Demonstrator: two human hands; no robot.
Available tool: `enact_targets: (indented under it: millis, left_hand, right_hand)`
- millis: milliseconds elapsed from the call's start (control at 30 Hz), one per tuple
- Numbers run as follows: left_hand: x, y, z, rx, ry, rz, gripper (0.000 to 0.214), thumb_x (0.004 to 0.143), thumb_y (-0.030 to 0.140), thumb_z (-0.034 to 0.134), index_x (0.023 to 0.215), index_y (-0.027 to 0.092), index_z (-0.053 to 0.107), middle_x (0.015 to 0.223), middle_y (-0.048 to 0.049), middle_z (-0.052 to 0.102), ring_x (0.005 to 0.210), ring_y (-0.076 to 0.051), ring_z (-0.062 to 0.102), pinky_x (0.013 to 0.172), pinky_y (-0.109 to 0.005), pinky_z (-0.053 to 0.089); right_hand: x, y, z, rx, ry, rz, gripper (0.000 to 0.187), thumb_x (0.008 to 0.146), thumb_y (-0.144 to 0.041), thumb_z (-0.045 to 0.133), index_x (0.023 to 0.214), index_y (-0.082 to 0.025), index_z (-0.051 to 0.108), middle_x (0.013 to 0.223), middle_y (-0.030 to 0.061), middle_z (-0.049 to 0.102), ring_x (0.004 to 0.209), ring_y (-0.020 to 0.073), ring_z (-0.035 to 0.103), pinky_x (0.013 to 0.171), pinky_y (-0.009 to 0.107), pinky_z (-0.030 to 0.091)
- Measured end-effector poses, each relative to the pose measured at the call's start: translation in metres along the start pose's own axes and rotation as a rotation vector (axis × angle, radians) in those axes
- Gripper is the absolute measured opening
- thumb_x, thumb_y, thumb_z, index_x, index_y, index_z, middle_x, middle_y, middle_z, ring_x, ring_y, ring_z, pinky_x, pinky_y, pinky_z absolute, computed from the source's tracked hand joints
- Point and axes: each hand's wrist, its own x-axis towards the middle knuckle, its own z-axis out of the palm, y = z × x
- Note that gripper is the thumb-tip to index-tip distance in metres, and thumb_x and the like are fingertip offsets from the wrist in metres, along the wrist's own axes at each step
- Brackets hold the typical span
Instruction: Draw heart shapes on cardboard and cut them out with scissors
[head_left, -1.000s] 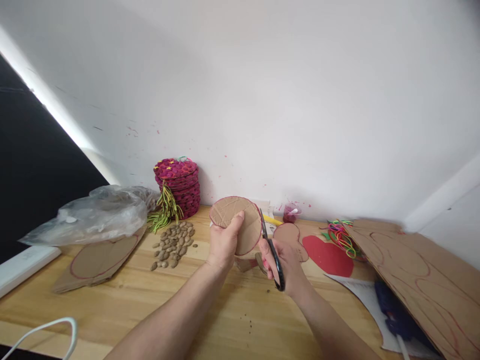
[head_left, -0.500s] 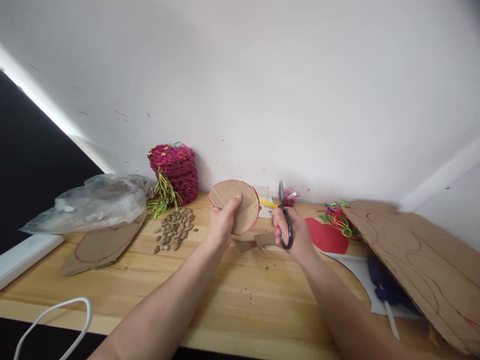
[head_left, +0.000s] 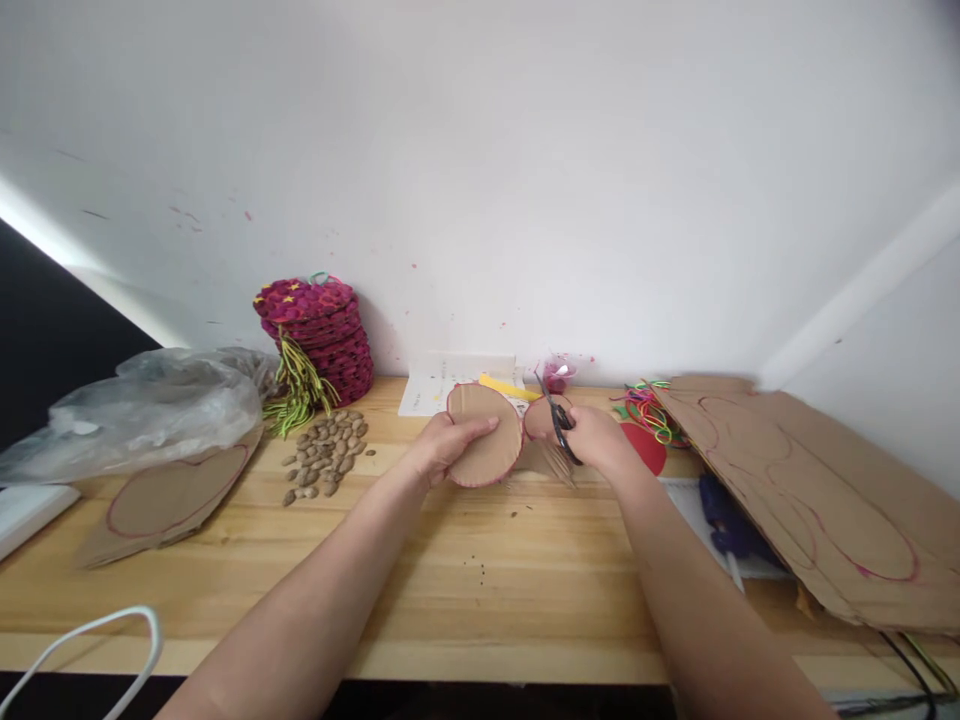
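Observation:
My left hand [head_left: 442, 445] is closed on a round cardboard disc [head_left: 487, 440] with a red outline, held just above the wooden table [head_left: 465, 590]. My right hand [head_left: 600, 440] grips black scissors [head_left: 555, 420] with the blades pointing up and away, just right of the disc. A smaller cardboard cutout [head_left: 541, 415] lies behind the scissors. A red paper shape [head_left: 646, 447] lies on the table beside my right hand.
A stack of crimson woven discs [head_left: 319, 335] stands by the wall, with a pile of seeds [head_left: 322, 455] in front. A plastic bag [head_left: 142, 405] and marked cardboard [head_left: 165, 495] lie at left. A large cardboard sheet [head_left: 810, 490], coloured rubber bands [head_left: 645, 405] and a white cable [head_left: 82, 640] are nearby.
Both hands have moved further from me and lower, toward the wall. The disc has tilted flatter. The scissors came away from the disc's edge and turned upward.

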Motion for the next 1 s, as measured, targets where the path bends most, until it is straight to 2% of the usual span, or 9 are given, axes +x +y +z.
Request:
enact_targets:
  millis: [133,267,333,400,533,633,800,933,1000]
  left_hand:
    - [0.0,-0.001,0.002,0.024,-0.027,0.019,0.044,0.063,0.033,0.096,0.098,0.012,0.079,0.096,-0.0149,0.081,0.08,-0.025,0.076,0.063,-0.03,0.06]
    - [0.002,0.009,-0.004,-0.108,0.025,0.147,0.049,0.061,0.033,0.097,0.101,0.014,0.077,0.099,-0.0128,0.081,0.078,-0.023,0.075,0.064,-0.029,0.061]
    - [0.001,0.014,-0.008,-0.158,0.047,0.207,0.051,0.059,0.033,0.098,0.101,0.014,0.077,0.1,-0.0119,0.081,0.078,-0.022,0.074,0.064,-0.028,0.061]
    - [-0.001,0.017,-0.01,-0.147,0.038,0.221,0.052,0.058,0.035,0.098,0.102,0.014,0.077,0.1,-0.0117,0.081,0.078,-0.022,0.074,0.065,-0.028,0.061]
    - [-0.009,0.011,-0.006,0.012,-0.022,0.189,0.053,0.061,0.041,0.096,0.103,0.014,0.079,0.101,-0.0135,0.081,0.082,-0.024,0.074,0.067,-0.029,0.059]
    - [-0.012,0.004,0.003,0.079,-0.05,0.184,0.05,0.064,0.043,0.094,0.101,0.014,0.079,0.101,-0.0138,0.081,0.085,-0.025,0.075,0.07,-0.032,0.059]
    - [-0.014,-0.008,0.01,0.141,-0.121,0.157,0.05,0.061,0.045,0.094,0.1,0.015,0.08,0.102,-0.0142,0.081,0.087,-0.027,0.074,0.072,-0.035,0.057]
    - [-0.021,-0.02,0.008,0.275,-0.292,0.136,0.05,0.063,0.047,0.093,0.104,0.021,0.08,0.1,-0.0083,0.081,0.086,-0.024,0.073,0.072,-0.032,0.055]
    - [-0.027,-0.026,0.006,0.416,-0.312,0.174,0.043,0.066,0.053,0.09,0.093,0.021,0.081,0.087,-0.0045,0.079,0.076,-0.022,0.071,0.065,-0.028,0.052]
  right_hand:
    - [-0.002,-0.004,0.006,0.204,-0.075,0.012,0.029,0.068,-0.039,0.087,0.064,-0.02,0.065,0.074,0.0106,0.074,0.077,0.0286,0.07,0.062,0.03,0.043]
    - [-0.008,-0.015,0.01,0.54,-0.18,-0.065,0.029,0.071,-0.04,0.083,0.068,-0.021,0.061,0.061,-0.0008,0.064,0.059,0.0175,0.064,0.052,0.024,0.041]
    - [-0.01,-0.022,0.011,0.712,-0.229,-0.093,0.039,0.07,-0.048,0.084,0.067,-0.021,0.056,0.056,-0.0016,0.06,0.052,0.0163,0.062,0.047,0.024,0.04]
    - [-0.011,-0.026,0.013,0.86,-0.255,-0.106,0.049,0.065,-0.059,0.086,0.069,-0.021,0.056,0.059,0.0009,0.063,0.051,0.017,0.064,0.045,0.024,0.043]
    - [-0.009,-0.027,0.014,1.079,-0.233,-0.12,0.064,0.067,-0.08,0.077,0.08,-0.019,0.062,0.073,0.0046,0.072,0.049,0.013,0.062,0.044,0.024,0.049]
    - [-0.009,-0.02,0.01,1.172,-0.254,-0.131,0.07,0.07,-0.089,0.067,0.082,-0.02,0.061,0.068,0.0021,0.07,0.047,0.0113,0.06,0.039,0.02,0.041]
    - [-0.007,-0.009,0.007,1.2,-0.372,-0.164,0.068,0.066,-0.085,0.075,0.081,-0.02,0.058,0.061,-0.0009,0.065,0.044,0.0115,0.058,0.037,0.019,0.031]
    - [-0.006,-0.005,0.005,1.17,-0.398,-0.172,0.062,0.074,-0.079,0.074,0.079,-0.019,0.058,0.065,-0.0006,0.067,0.043,0.0091,0.055,0.036,0.018,0.027]
    - [-0.008,-0.005,0.003,1.148,-0.407,-0.181,0.062,0.074,-0.078,0.075,0.077,-0.019,0.058,0.066,-0.0002,0.068,0.042,0.0082,0.054,0.036,0.017,0.028]
